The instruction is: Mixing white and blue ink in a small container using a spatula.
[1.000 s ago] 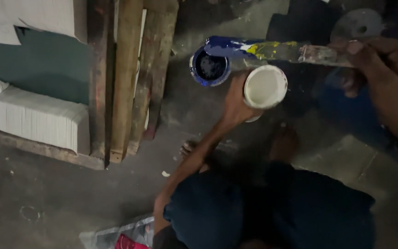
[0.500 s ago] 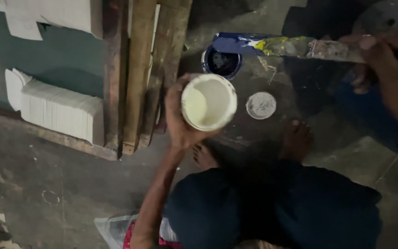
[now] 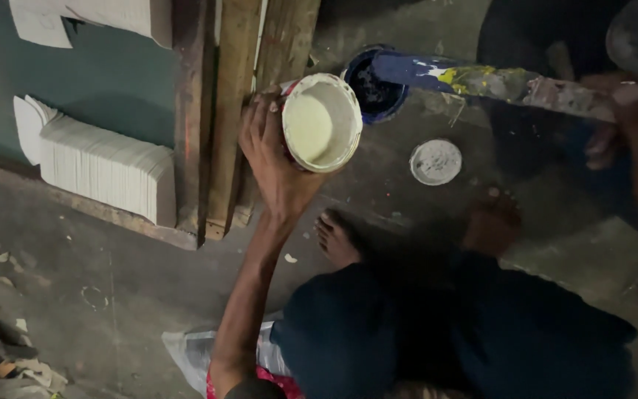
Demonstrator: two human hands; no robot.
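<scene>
The left hand (image 3: 278, 159) is clamped around a round white plastic tub of pale cream paint (image 3: 321, 122), lifted above the grey concrete floor (image 3: 112, 281) beside upright wooden planks (image 3: 238, 111). The right hand (image 3: 633, 122) grips a paint-smeared flat stirring stick (image 3: 481, 80), its blue tip resting in a dark blue paint can (image 3: 374, 89). A round white lid (image 3: 436, 162) lies on the floor nearby

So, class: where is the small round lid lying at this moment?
In the head view the round lid lies flat on the floor, right of centre, just right of the white can held in the left hand and below the dark blue can.
</scene>
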